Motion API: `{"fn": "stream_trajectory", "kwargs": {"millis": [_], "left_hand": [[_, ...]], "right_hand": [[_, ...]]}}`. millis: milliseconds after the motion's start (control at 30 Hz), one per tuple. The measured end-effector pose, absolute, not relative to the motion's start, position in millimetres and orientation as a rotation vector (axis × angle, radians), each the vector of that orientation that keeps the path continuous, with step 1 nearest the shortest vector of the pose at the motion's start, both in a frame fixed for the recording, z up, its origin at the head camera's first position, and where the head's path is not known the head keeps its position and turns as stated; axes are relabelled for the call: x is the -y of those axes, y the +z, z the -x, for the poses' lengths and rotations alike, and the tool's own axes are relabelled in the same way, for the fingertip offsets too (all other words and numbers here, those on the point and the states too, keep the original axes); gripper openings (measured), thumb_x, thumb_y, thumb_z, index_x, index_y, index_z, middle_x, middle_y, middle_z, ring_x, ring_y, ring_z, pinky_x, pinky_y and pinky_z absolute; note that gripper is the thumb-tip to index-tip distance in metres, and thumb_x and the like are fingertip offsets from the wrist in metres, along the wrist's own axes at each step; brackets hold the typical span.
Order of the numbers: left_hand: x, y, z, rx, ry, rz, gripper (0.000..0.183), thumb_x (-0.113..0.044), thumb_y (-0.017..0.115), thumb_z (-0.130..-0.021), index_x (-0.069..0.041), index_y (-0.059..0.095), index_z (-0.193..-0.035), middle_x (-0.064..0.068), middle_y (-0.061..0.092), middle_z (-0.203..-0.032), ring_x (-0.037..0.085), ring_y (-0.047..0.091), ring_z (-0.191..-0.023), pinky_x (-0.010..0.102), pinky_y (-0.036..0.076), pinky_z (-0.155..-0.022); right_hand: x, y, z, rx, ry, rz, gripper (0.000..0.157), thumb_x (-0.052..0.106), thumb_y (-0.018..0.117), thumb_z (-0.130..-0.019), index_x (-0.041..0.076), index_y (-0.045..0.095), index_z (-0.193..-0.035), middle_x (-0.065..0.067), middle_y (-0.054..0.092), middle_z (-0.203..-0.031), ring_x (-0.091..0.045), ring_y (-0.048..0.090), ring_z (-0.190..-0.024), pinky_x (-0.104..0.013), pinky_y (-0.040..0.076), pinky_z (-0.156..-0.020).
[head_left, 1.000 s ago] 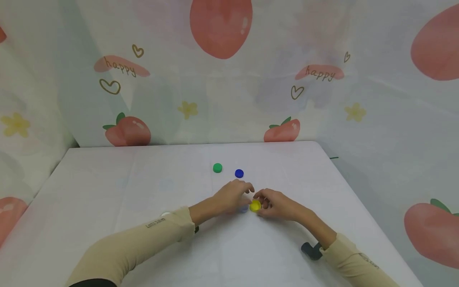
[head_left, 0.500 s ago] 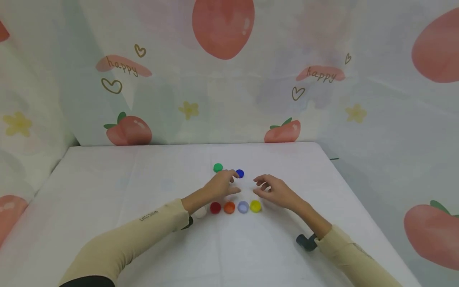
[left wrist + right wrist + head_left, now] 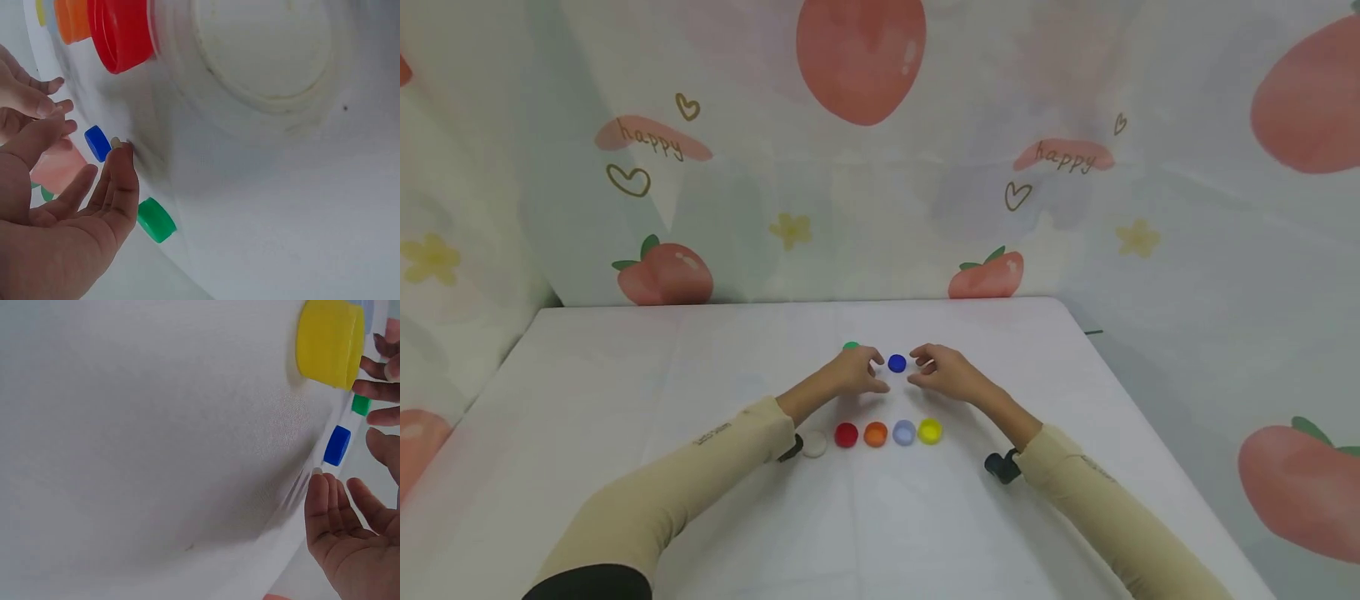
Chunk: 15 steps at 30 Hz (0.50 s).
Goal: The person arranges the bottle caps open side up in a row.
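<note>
A blue bottle cap (image 3: 897, 363) lies on the table between my two hands. My left hand (image 3: 855, 371) is just left of it, fingers loosely bent and thumb apart, holding nothing. On the other side my right hand (image 3: 950, 372) hovers with curved fingers and nothing in them. In the left wrist view the fingertips are close to the blue cap (image 3: 97, 144); the right wrist view has it just past the fingertips too (image 3: 337, 445). A green cap (image 3: 851, 345) sits behind the left hand, which partly hides it.
Nearer me, a row of caps stands on the white-covered table (image 3: 865, 525): whitish (image 3: 814, 444), red (image 3: 846, 435), orange (image 3: 876, 434), pale blue (image 3: 904, 432) and yellow (image 3: 930, 432). A fruit-printed cloth (image 3: 865, 192) hangs behind the table.
My right hand has left the yellow cap at the row's end and moved forward to the blue cap. The left hand has moved forward and left, uncovering the row.
</note>
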<state>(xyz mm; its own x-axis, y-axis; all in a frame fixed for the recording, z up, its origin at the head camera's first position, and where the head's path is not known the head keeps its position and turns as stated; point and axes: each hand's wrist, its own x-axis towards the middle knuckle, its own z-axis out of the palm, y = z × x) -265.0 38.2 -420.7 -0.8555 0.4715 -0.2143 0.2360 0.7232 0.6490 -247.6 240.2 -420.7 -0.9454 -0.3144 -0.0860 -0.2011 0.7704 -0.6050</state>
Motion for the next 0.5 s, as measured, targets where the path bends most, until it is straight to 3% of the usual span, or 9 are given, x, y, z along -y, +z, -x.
{"fn": "stream_trajectory", "kwargs": {"millis": [233,500], "left_hand": [[-44.9,-420.4,271.5,-2.599,0.827,-0.574,0.048,-0.021,0.073,-0.084,-0.002,0.055,-0.124,0.010,0.062,-0.104,0.019,0.059,-0.090,0.029,0.050,-0.078],[-56.2,-420.1,275.5,-2.651,0.731,-0.560,0.046,-0.018,0.072,-0.084,0.000,0.056,-0.123,0.008,0.063,-0.098,0.017,0.058,-0.084,0.024,0.050,-0.072]], "right_hand": [[-232.3,-425.7,262.7,-2.770,-0.865,0.389,0.044,0.016,0.069,-0.086,-0.003,0.054,-0.123,-0.013,0.060,-0.106,-0.024,0.058,-0.093,-0.033,0.050,-0.083],[-226.1,-430.1,271.8,-2.778,-0.830,0.370,0.041,0.013,0.070,-0.085,-0.004,0.056,-0.120,-0.011,0.060,-0.096,-0.022,0.056,-0.087,-0.032,0.049,-0.080]]}}
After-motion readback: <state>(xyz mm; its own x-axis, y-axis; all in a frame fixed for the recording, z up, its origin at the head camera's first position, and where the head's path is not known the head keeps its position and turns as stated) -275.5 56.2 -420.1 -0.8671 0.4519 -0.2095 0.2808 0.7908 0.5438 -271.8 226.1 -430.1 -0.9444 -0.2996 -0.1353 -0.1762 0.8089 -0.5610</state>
